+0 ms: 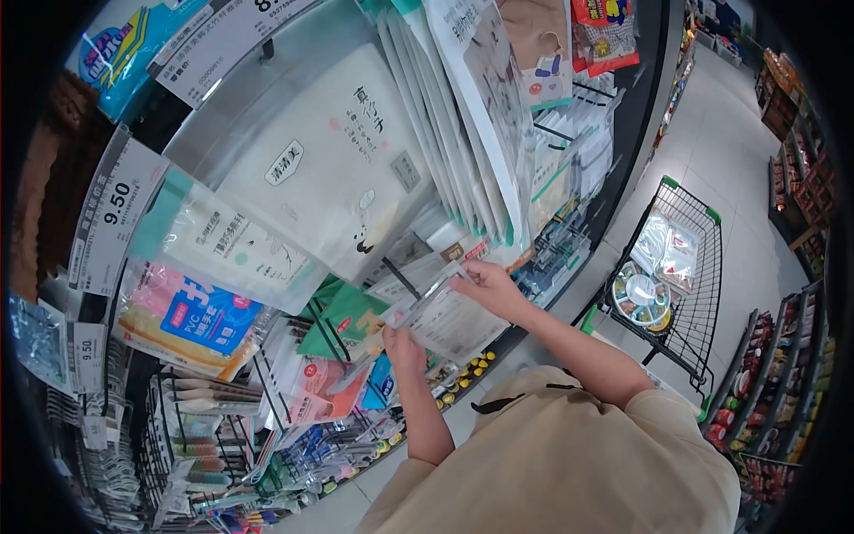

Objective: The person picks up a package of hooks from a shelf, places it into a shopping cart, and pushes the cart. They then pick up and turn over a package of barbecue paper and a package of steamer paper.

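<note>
A flat, clear plastic package with pale contents and small print point(452, 319) is held at two of its edges in front of the hanging racks. My right hand point(487, 289) pinches its upper right edge. On the opposite side, my left hand point(406, 349) is closed on the lower left edge. The print is too small to read. Just beside my left hand hangs a green package point(334, 322), with a pink package point(313, 392) below it. Large white packs point(351, 169) hang above my hands on display hooks.
A black wire shopping cart point(694, 294) with several packaged goods stands in the aisle to the right. Price labels point(116, 209) and a PVC glove pack point(209, 311) are on the left racks. Stocked shelves point(774, 374) line the aisle's far side.
</note>
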Tool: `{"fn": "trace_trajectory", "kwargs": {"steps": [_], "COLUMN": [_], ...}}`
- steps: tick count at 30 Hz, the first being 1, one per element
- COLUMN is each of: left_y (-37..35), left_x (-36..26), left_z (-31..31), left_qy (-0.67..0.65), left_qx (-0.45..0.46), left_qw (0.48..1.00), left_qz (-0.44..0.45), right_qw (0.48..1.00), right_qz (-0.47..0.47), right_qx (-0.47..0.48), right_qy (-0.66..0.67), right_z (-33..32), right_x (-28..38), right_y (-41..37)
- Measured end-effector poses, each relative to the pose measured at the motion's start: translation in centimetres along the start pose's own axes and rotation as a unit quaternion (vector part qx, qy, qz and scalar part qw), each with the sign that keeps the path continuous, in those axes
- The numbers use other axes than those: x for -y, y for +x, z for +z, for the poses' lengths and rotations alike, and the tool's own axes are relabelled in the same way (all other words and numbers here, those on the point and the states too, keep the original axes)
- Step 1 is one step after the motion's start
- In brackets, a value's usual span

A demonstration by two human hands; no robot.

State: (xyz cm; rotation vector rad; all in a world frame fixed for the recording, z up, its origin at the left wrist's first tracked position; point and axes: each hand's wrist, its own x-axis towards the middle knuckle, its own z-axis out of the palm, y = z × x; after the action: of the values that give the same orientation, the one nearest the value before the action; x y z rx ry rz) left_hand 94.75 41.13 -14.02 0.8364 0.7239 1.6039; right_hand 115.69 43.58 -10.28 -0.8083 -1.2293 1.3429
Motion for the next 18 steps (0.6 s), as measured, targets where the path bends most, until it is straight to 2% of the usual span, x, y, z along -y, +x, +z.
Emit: {"fn": "trace_trajectory", "kwargs": {"steps": [3, 5, 8, 15, 18], "left_y": [0.0, -0.2, -0.2, -0.6, -0.8], "left_x": [0.0, -0.1, 0.0, -0.4, -0.2], "left_z": [-0.3, -0.3, -0.5, 0.1, 0.2], "left_qy": [-0.012, -0.007, -0.003, 0.002, 0.000], "left_qx": [-0.001, -0.013, -0.032, -0.048, -0.047], "left_qw": [1.000, 1.000, 0.999, 0.998, 0.998], "left_qz": [-0.015, -0.019, -0.023, -0.033, -0.047], "right_qw": [1.000, 0.996, 0.995, 0.998, 0.993], "right_qz": [0.003, -0.055, -0.033, -0.029, -0.024], "right_qx": [0.004, -0.004, 0.025, 0.016, 0.009], "right_qy": [-0.028, -0.071, -0.090, -0.051, -0.113], "right_z": [0.0, 0.5, 0.4, 0.7, 0.4], "right_x": [-0.3, 0.8, 0.9, 2.0, 2.2], "right_y": [0.4, 0.4, 0.4, -0.1, -0.3]}}
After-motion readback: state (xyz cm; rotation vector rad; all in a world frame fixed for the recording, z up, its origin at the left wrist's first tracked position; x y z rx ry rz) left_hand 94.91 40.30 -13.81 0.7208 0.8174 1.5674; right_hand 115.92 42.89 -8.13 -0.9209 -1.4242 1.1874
